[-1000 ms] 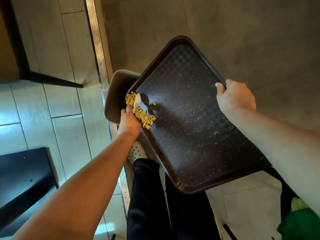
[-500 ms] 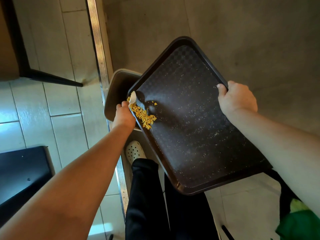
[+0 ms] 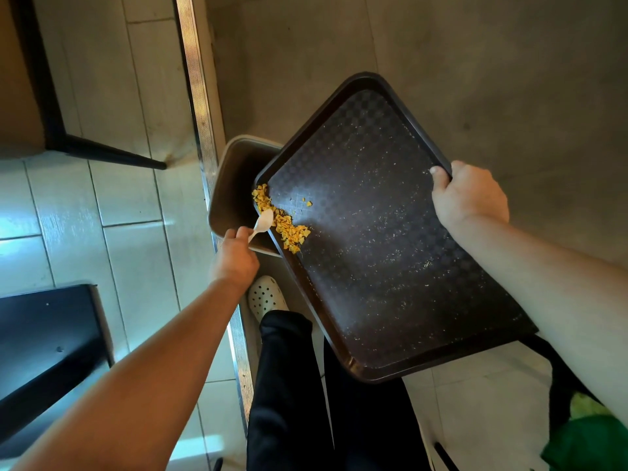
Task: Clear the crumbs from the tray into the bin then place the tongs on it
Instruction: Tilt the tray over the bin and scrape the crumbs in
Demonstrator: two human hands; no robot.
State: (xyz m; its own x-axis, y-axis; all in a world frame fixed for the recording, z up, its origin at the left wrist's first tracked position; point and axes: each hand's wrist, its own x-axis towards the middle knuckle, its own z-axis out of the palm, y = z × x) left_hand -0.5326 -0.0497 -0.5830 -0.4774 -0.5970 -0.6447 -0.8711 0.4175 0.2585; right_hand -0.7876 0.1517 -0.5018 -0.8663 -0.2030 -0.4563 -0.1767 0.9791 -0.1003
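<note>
A dark brown tray (image 3: pixel 390 232) is held tilted, its left corner over a tan bin (image 3: pixel 234 185) on the floor. My right hand (image 3: pixel 470 195) grips the tray's right rim. Yellow crumbs (image 3: pixel 282 222) lie piled along the tray's lower left edge, right above the bin's opening. My left hand (image 3: pixel 236 256) is shut on a small white plastic spoon (image 3: pixel 262 223), whose bowl rests in the crumbs. Fine pale specks are scattered over the rest of the tray. No tongs are in view.
My black trouser legs (image 3: pixel 295 385) and a white perforated clog (image 3: pixel 266 295) stand just below the bin. A metal floor strip (image 3: pixel 200 107) runs up the middle. A black table leg (image 3: pixel 102 153) is at upper left, a dark seat (image 3: pixel 44 351) at lower left, something green (image 3: pixel 591 436) at lower right.
My left hand has drawn back down and left from the tray's edge, so the spoon now shows fully. The crumb pile has spread along the edge toward the corner over the bin.
</note>
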